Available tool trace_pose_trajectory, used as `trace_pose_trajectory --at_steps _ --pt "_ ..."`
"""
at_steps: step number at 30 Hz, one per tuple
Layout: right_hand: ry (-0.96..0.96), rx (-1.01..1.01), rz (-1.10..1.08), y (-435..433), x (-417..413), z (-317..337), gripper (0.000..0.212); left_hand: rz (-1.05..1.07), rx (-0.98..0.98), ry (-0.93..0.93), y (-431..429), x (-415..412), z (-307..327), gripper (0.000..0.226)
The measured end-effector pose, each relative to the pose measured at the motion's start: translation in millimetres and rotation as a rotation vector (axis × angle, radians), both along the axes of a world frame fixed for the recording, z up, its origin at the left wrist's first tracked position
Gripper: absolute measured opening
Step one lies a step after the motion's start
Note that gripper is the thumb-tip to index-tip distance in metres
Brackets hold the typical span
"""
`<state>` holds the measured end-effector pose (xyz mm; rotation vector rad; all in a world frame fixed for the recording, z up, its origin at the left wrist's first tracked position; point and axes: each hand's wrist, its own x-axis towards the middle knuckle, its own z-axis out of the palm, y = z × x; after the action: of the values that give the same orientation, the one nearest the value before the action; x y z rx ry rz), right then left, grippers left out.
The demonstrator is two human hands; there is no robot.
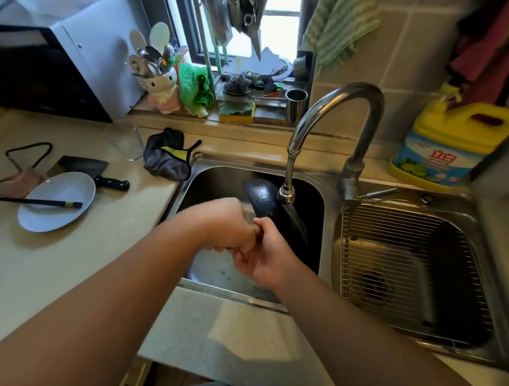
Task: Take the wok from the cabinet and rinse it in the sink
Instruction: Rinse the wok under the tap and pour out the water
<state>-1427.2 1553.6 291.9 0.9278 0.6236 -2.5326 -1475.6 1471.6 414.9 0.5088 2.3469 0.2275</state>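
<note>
The black wok (262,198) is tilted steeply on edge inside the left basin of the steel sink (219,162), its wet surface dotted with drops. Water streams from the faucet (286,192) just right of the wok. My left hand (226,224) and my right hand (263,254) are side by side over the basin, both closed around the wok's handle, which is mostly hidden under my fingers. Much of the wok's lower part is hidden behind my hands.
The right basin holds a wire rack (403,256). On the left counter lie a plate (56,201) with chopsticks, a cleaver (96,174), a glass (125,140) and a dark cloth (168,155). A yellow detergent jug (449,144) stands at the back right.
</note>
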Motion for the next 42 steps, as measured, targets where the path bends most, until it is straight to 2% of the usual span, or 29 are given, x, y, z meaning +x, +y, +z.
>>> trace_pose_trajectory --at_steps 6,16,22,27,34,42 --pt "0.018 -0.119 -0.085 -3.2 -0.5 5.8 0.039 -0.130 -0.067 0.031 8.7 -7.1 16.2 0.023" --pt "0.106 -0.178 -0.244 5.7 -3.7 12.1 0.034 -0.190 -0.075 0.038 41.3 -18.7 27.6 0.009" --pt "0.116 -0.106 -0.246 12.3 -15.5 17.2 0.030 -0.049 -0.029 0.000 44.9 -32.6 25.2 0.014" --pt "0.075 -0.043 -0.167 4.5 -27.9 18.5 0.031 0.118 0.065 -0.013 23.2 -44.3 13.3 0.029" --pt "0.014 0.130 -0.039 -19.0 -40.9 6.4 0.034 0.295 0.268 -0.060 -29.9 -42.9 -12.2 0.026" --pt "-0.074 0.372 0.094 -29.7 -43.9 -5.7 0.029 0.595 0.573 -0.189 -65.2 -13.9 -55.8 0.021"
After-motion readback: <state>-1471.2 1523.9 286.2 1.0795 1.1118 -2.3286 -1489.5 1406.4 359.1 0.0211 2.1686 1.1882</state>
